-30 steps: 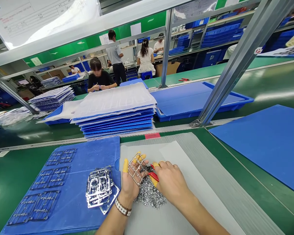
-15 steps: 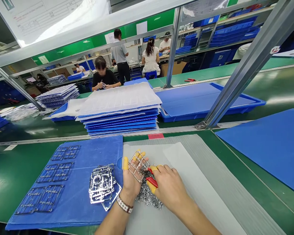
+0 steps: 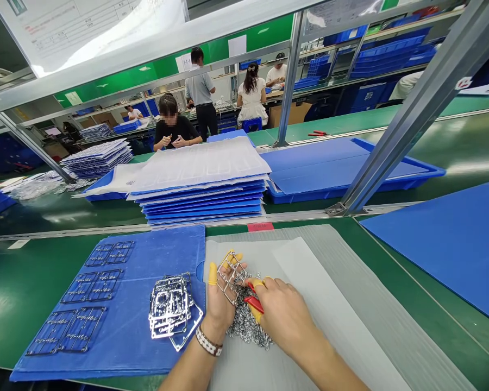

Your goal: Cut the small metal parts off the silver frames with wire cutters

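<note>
Workshop tabletop (image 3: 32, 282), green, with two hands working over loose metal links (image 3: 250, 328).

Left hand (image 3: 220, 301), palm up, fingers loosely half-curled, wearing yellow finger covers, is holding a small metal frame (image 3: 231, 278) tilted above the links' near-left side; right hand (image 3: 283, 312), fingers closed, is gripping a red-handled tool (image 3: 254, 303) close beside the frame, its tip not clearly showing; links are lying heaped on a pale sheet (image 3: 318, 336); to the left, a blue sheet (image 3: 134, 347) is carrying an untidy pile of shiny frames (image 3: 170, 307) and six dark-looking frames (image 3: 81, 330) in three pairs; beyond, stacked blue and white sheets (image 3: 204, 179) are standing before a seated co-worker in black (image 3: 183, 128).
</note>
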A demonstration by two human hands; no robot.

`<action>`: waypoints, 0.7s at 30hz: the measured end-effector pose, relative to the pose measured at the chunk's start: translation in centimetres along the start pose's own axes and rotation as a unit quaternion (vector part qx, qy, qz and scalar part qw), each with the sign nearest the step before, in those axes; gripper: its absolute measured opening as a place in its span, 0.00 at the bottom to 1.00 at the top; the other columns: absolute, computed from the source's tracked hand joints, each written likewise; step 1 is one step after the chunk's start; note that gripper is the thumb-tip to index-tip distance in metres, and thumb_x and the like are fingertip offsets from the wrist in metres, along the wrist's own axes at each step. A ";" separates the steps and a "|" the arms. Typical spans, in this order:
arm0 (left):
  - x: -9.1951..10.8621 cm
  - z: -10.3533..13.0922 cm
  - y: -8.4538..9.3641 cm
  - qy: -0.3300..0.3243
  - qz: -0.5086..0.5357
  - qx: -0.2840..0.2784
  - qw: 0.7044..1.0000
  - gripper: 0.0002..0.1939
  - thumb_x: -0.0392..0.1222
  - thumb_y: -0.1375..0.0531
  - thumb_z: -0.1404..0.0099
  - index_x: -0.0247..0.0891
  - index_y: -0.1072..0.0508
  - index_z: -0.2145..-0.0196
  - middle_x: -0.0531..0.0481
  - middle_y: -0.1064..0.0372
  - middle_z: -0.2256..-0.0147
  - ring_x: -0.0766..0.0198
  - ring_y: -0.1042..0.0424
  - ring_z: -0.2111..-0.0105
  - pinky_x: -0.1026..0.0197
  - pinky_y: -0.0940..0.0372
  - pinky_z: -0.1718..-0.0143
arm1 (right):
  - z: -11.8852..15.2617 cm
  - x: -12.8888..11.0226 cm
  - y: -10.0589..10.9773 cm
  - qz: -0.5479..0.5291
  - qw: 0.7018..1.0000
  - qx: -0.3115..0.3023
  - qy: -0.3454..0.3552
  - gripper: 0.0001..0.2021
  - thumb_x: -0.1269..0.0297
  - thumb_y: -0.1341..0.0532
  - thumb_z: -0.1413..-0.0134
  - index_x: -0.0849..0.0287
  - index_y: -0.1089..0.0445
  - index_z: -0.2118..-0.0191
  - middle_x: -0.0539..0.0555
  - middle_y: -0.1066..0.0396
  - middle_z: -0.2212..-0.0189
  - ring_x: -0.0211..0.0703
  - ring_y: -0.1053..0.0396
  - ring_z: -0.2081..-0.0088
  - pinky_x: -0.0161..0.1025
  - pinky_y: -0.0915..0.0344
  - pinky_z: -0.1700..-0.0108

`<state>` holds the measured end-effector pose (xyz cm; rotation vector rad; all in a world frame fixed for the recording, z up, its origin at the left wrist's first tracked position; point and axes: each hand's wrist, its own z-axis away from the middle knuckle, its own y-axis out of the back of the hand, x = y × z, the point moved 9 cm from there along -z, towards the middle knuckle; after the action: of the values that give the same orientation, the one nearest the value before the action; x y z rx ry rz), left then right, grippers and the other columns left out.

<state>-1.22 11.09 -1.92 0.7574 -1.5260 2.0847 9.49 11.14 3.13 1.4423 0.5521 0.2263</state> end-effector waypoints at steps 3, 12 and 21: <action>0.5 0.4 -0.2 -0.051 -0.091 -0.024 0.994 0.30 0.61 0.54 0.36 0.39 0.34 0.46 0.41 0.39 0.43 0.49 0.39 0.46 0.51 0.37 0.53 | -0.1 2.0 0.4 -0.172 0.984 0.024 -0.033 0.11 0.63 0.41 0.50 0.58 0.30 0.60 0.57 0.28 0.65 0.48 0.32 0.63 0.42 0.40 0.62; 1.5 4.6 -6.2 -0.348 -0.569 -0.209 0.715 0.40 0.50 0.43 0.39 0.41 0.58 0.35 0.37 0.50 0.39 0.46 0.51 0.40 0.41 0.53 0.41 | -1.9 3.6 -0.8 -0.698 0.707 0.061 -0.097 0.20 0.52 0.34 0.59 0.59 0.34 0.62 0.48 0.32 0.72 0.36 0.37 0.73 0.35 0.40 0.70; 1.2 1.5 -2.3 -0.108 -0.262 -0.116 0.952 0.35 0.62 0.51 0.38 0.49 0.53 0.36 0.48 0.61 0.34 0.50 0.56 0.37 0.46 0.53 0.40 | 0.5 0.4 3.3 -0.402 0.892 0.165 0.122 0.11 0.71 0.46 0.49 0.57 0.35 0.59 0.53 0.31 0.66 0.40 0.35 0.66 0.40 0.36 0.61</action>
<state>-0.37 10.42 0.86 1.1767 -1.4443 1.4448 10.65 11.32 6.30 1.3915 1.3969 -0.3722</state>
